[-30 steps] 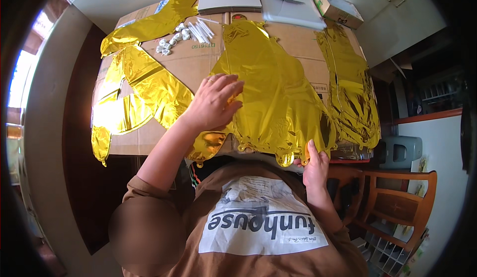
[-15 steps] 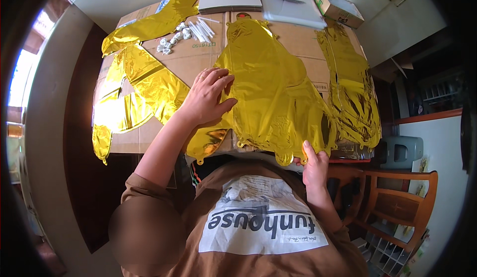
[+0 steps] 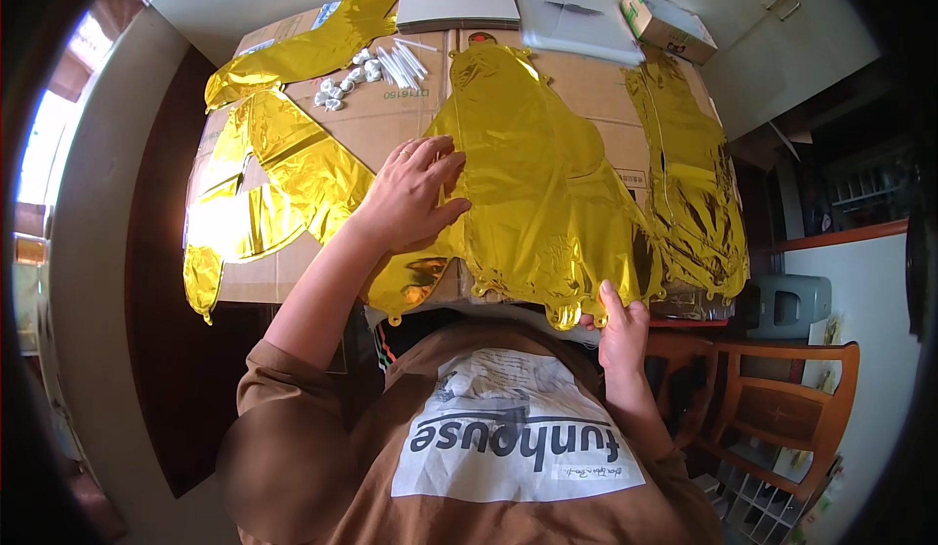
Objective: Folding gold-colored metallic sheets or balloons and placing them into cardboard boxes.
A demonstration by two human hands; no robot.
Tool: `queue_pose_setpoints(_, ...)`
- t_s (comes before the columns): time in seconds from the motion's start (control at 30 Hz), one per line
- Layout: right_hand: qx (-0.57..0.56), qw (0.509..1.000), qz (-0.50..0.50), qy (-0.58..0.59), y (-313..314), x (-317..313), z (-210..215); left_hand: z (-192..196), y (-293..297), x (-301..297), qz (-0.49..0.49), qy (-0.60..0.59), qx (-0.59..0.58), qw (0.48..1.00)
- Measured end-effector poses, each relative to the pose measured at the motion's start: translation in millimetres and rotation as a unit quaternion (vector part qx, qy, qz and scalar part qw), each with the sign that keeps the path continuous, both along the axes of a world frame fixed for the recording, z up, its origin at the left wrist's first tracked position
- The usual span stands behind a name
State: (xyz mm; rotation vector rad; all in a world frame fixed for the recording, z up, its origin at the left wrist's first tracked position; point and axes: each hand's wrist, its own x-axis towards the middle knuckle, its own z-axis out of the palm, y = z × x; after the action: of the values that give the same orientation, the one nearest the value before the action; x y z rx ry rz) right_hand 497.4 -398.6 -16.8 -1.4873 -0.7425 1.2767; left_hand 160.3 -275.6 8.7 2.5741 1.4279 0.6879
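Note:
A flat gold foil balloon (image 3: 528, 164) lies across the middle of the cardboard, its lower edge hanging at the near side. My left hand (image 3: 415, 193) rests at its left edge, palm down, fingers apart and slightly bent. At the balloon's near right corner, my right hand (image 3: 622, 328) pinches the foil by a small tab, thumb on top; its other fingers are partly hidden. Left of my left hand lies another gold foil balloon (image 3: 308, 169), flat and angular, with a hole in it. Part of a gold piece (image 3: 410, 286) shows below my left wrist.
Cardboard (image 3: 381, 120) covers the table. More gold foil lies at the far left (image 3: 283, 64) and right (image 3: 694, 174). White sticks (image 3: 401, 64) and crumpled white bits (image 3: 337, 91) sit at the back, near a white stack (image 3: 456, 0), a clear plastic sheet (image 3: 576, 22) and a carton (image 3: 669, 25).
My right hand has shifted slightly with the balloon's near edge, and the foil there has rippled. My left hand stays at the left edge, almost unchanged.

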Motion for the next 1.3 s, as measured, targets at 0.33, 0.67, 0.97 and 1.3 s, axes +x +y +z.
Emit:
queue_pose_setpoints(0.33,0.013,1.000,-0.012,-0.005,-6,-4,1,-3,-11,9,0.045,0.033,0.025,0.998)
queue_pose_setpoints(0.67,0.020,1.000,-0.020,-0.006,-5,-5,-2,-3,-19,8,0.066,0.034,0.018,0.997)
queue_pose_setpoints(0.97,0.026,0.999,-0.010,-0.021,-2,-6,-6,10,-18,15,0.066,0.043,0.038,0.996)
queue_pose_setpoints(1.3,0.030,0.999,0.002,-0.023,-2,-11,1,11,-7,32,0.012,0.003,0.039,0.999)
